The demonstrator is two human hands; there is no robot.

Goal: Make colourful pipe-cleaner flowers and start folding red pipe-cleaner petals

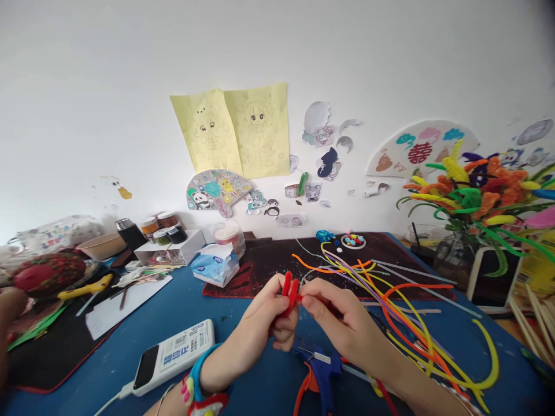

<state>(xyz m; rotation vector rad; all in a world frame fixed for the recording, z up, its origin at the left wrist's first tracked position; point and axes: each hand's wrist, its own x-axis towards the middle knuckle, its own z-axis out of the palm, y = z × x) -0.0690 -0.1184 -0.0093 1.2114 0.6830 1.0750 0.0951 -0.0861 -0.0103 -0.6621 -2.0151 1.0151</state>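
Between my two hands is a red pipe cleaner (pixel 288 284) bent into upright loops. My left hand (pixel 267 312) pinches its lower part between thumb and fingers. The thumb and forefinger of my right hand (pixel 336 312) are closed on a short red end that sticks out to the right. Below my hands a blue hot glue gun (pixel 324 365) lies on the blue table, partly hidden by my right forearm. Next to it are orange-handled scissors or pliers (pixel 307 386), mostly covered. Loose yellow, orange and purple pipe cleaners (pixel 407 329) spread to the right.
A white power bank (pixel 176 355) with a cable lies front left. A tissue pack (pixel 215 266) stands behind it. A bowl of pompoms (pixel 353 240) sits on the dark mat (pixel 260 271). At right, pipe-cleaner flowers (pixel 477 196) fill a vase. Part of another person's hand (pixel 11 306) shows at far left.
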